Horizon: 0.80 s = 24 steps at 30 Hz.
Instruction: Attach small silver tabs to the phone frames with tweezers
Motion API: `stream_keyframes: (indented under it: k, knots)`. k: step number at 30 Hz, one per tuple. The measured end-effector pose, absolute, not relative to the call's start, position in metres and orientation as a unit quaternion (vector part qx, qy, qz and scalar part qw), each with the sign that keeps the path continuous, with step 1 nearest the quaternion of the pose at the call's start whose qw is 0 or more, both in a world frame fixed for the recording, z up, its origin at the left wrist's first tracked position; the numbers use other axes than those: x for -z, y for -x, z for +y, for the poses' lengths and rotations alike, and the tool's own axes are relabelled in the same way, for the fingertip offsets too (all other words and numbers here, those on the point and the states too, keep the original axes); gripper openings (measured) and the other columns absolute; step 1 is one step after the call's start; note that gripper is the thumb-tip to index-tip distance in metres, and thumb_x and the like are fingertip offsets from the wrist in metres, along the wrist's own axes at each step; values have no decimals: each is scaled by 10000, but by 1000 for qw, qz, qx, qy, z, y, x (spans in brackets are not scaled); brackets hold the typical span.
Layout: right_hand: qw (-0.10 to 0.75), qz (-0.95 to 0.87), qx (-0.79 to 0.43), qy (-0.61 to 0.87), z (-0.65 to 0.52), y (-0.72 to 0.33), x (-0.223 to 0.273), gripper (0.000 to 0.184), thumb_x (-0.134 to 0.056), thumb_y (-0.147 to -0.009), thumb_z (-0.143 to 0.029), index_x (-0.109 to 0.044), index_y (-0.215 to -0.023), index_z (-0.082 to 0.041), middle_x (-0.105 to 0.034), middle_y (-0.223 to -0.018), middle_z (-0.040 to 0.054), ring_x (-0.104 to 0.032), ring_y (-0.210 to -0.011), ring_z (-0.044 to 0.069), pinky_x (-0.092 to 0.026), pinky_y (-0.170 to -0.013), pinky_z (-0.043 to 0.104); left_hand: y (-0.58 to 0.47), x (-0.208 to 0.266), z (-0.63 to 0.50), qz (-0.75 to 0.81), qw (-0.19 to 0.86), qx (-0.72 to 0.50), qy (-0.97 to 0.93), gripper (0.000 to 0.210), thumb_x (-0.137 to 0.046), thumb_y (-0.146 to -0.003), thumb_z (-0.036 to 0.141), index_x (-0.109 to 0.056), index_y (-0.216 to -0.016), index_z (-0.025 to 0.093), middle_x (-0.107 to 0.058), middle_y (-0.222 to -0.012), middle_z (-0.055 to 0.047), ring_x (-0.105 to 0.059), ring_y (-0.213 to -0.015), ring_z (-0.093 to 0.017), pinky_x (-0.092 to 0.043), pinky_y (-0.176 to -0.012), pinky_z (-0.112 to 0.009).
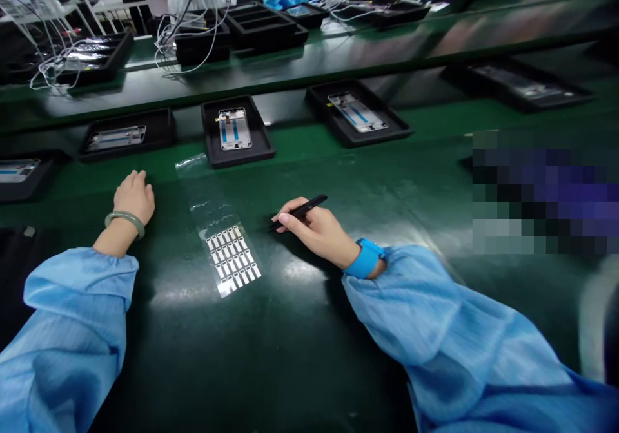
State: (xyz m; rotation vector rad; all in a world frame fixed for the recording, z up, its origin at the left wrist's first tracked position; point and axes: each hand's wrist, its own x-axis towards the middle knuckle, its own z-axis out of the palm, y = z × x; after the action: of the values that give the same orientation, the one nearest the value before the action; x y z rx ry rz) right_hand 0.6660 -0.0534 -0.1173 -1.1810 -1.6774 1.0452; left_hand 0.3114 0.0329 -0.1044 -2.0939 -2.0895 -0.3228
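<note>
My right hand (316,232), with a blue strap at the wrist, grips a pair of black tweezers (311,206) above the green bench. Their tips point left, toward a sheet of small white stickers (235,259) on a clear film lying between my hands. My left hand (134,196), wearing a green bangle, rests on the bench left of the film, its fingers stretched forward and holding nothing. Just beyond the film, a black tray (264,153) carries an open phone frame (235,129) with blue strips. Neither hand touches the film.
More black trays with phone frames stand along the belt: one at left (162,127), one at right (348,138) and a blurred one farther right (527,101). Behind them, a raised shelf (271,66) bears trays and loose white cables (193,56). Co-workers' sleeves show at the back.
</note>
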Motion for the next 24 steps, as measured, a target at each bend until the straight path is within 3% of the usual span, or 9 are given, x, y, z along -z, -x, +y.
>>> stream_keyframes:
  k: [2, 5, 10, 15, 20, 24]
  knots:
    - [413, -659, -423, 465, -54, -666, 118, 271, -548, -830, -459, -542, -864, -190, -665, -761, 34, -681, -710, 174, -546, -678, 329, -326, 106, 16, -644, 58, 116, 754, 503, -349, -924, 367, -351, -1335, 79, -376, -1392, -208, -312, -1327, -284, -302, -1061, -493]
    - [420, -649, -435, 461, -54, -665, 118, 282, -555, -824, -465, -539, -857, -185, -660, -771, 32, -679, -709, 168, -549, -688, 326, -352, 105, -18, -542, 6, 94, 835, 597, -373, -880, 494, -347, -1358, 138, -314, -1464, -133, -202, -1384, -257, -217, -1114, -463]
    - [438, -661, -395, 463, -55, -664, 115, 288, -518, -852, -460, -570, -854, -177, -657, -796, 37, -658, -741, 156, -533, -727, 317, -390, 103, -66, -465, -29, 45, 884, 833, -454, -768, 659, -281, -1404, 149, -257, -1487, -151, -194, -1381, -308, -101, -1116, -548]
    - [462, -703, -287, 458, -58, -662, 109, 269, -408, -922, -365, -592, -962, -172, -643, -960, 71, -623, -885, 159, -503, -825, 336, -406, 103, -83, -429, -20, 29, 902, 820, -419, -793, 654, -277, -1402, 123, -243, -1488, -170, -188, -1384, -301, -91, -1116, -546]
    - [391, -817, -224, 361, -73, -657, 107, 177, -464, -890, -250, -582, -1009, -195, -644, -1033, 67, -605, -986, 160, -496, -859, 318, -414, 103, -98, -402, -45, 57, 913, 772, -440, -819, 603, -262, -1406, 134, -245, -1490, -157, -184, -1388, -282, -133, -1119, -532]
    - [284, -884, -206, 310, -84, -651, 109, 254, -503, -875, -265, -570, -1109, -192, -630, -1171, 64, -595, -1078, 170, -504, -853, 298, -418, 105, -108, -424, -65, 82, 899, 642, -424, -869, 513, -314, -1385, 147, -326, -1457, -142, -263, -1365, -259, -154, -1117, -527]
